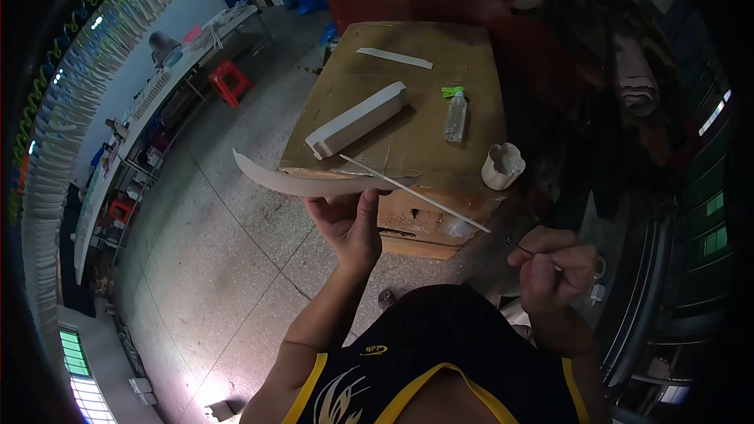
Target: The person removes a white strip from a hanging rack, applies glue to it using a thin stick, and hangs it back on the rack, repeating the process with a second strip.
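Observation:
My left hand (349, 228) pinches a long, curved, pale strip (302, 183) between thumb and fingers, held up in front of the table's near edge. A thin pale stick (448, 208) slants across the near edge of the table, and its middle overlaps the strip's right end in this view. To the right, my closed right hand (554, 267) grips a slim tool (518, 247) with a small dark tip pointing left. The tool's kind is hard to make out. Nearest to that hand on the table stands a white cup-like container (503, 166) with a whitish coating.
On the brown table (440, 39) lie a stack of pale strips (357, 122) and a single flat strip (395, 57). A clear bottle (455, 120) with a green clip (452, 92) is there too. Strips hang along the left; a person (163, 47) is by a long bench.

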The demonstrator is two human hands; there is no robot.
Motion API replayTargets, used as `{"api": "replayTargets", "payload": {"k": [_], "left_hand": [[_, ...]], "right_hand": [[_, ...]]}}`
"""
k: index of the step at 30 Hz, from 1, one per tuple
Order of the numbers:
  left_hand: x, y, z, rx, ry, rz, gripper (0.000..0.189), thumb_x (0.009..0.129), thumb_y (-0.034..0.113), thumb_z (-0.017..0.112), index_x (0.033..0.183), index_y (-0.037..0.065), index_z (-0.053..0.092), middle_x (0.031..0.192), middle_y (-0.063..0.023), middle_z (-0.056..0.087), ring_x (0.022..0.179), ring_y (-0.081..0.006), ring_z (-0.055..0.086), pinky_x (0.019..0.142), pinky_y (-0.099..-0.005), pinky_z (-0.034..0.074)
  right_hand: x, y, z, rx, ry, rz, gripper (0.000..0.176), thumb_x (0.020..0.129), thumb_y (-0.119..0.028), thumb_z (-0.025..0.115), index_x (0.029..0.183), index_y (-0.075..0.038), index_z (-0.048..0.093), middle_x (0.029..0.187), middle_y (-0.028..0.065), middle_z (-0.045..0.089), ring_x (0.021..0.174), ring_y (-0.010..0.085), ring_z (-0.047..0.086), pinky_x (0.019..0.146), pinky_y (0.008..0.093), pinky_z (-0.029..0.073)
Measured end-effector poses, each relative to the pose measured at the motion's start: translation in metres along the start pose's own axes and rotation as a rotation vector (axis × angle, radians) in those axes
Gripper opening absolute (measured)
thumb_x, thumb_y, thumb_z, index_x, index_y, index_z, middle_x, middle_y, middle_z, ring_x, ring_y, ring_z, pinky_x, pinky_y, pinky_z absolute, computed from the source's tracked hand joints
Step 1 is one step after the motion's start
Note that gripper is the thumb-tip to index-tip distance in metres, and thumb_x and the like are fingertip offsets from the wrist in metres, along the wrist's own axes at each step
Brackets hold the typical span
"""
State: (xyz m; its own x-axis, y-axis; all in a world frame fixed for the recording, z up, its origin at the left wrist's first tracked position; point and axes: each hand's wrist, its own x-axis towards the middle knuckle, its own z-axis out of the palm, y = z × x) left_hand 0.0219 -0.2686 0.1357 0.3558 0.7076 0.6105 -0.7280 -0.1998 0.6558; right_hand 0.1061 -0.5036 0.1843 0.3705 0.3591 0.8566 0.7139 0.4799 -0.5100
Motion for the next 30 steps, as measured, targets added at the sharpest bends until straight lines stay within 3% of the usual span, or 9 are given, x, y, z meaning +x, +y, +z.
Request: {"api": "replayTargets", "payload": {"k": [16, 22, 30], "left_hand": [[-0.001, 0.003, -0.003, -0.074, -0.026, -0.034, 0.063, 0.089, -0.004, 0.062, 0.139, 0.014, 0.027, 0.123, -0.013, 0.057, 0.105, -0.0216, 0.06, 0.084, -0.0386, 0.052], [-0.003, -0.002, -0.011, -0.114, 0.005, -0.094, 0.068, 0.087, -0.01, 0.06, 0.139, 0.013, 0.024, 0.127, -0.0119, 0.051, 0.11, -0.0189, 0.057, 0.094, -0.0349, 0.047], [0.003, 0.008, -0.008, -0.185, -0.038, -0.165, 0.06, 0.086, -0.009, 0.062, 0.135, 0.009, 0.032, 0.125, -0.0107, 0.054, 0.112, -0.0187, 0.057, 0.096, -0.0326, 0.046]], "right_hand": [[-0.009, 0.001, -0.004, -0.006, 0.089, 0.053, 0.02, 0.089, 0.005, 0.051, 0.099, -0.004, 0.036, 0.092, 0.0185, 0.059, 0.065, 0.0152, 0.063, 0.053, 0.0239, 0.056], [-0.012, 0.0, -0.007, -0.021, 0.114, 0.126, 0.018, 0.09, 0.005, 0.05, 0.099, -0.005, 0.036, 0.091, 0.018, 0.06, 0.064, 0.0138, 0.062, 0.056, 0.0241, 0.057], [-0.004, 0.002, -0.028, -0.126, 0.314, 0.196, 0.013, 0.091, 0.002, 0.049, 0.094, -0.006, 0.04, 0.081, 0.0142, 0.061, 0.06, 0.0115, 0.059, 0.051, 0.0225, 0.051]]}}
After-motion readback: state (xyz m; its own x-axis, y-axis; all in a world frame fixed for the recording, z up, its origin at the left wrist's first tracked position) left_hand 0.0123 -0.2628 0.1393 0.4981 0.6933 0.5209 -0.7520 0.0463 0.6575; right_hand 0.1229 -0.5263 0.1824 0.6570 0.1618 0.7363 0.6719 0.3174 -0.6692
